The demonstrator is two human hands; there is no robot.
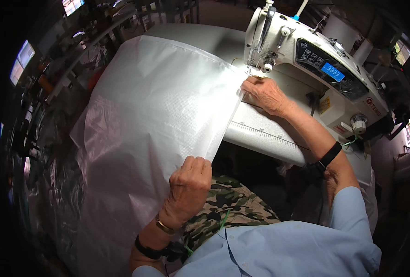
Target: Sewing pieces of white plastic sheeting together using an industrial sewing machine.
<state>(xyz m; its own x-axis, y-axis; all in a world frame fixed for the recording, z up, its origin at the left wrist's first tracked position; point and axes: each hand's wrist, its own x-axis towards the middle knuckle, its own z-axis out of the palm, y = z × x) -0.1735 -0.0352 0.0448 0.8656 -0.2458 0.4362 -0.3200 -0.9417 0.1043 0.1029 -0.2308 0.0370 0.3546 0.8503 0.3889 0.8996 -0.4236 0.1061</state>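
A large sheet of white woven plastic fabric [154, 101] spreads over the sewing table and hangs down at the left and near sides. My left hand [191, 182] is closed on its near right edge, close to my lap. Beside the needle of a white sewing machine [283, 39], my right hand [266, 94] pinches the fabric's folded far right corner. That corner lies under a bright light at the presser foot [249, 70], whose exact contact with the fabric is lost in glare.
The machine's control panel [332, 69] has a lit blue display. A ruler scale [260, 131] runs along the table's front edge. White thread cones [338, 32] stand behind the machine. Crumpled clear plastic [59, 194] hangs at the left. Camouflage cloth [230, 198] covers my lap.
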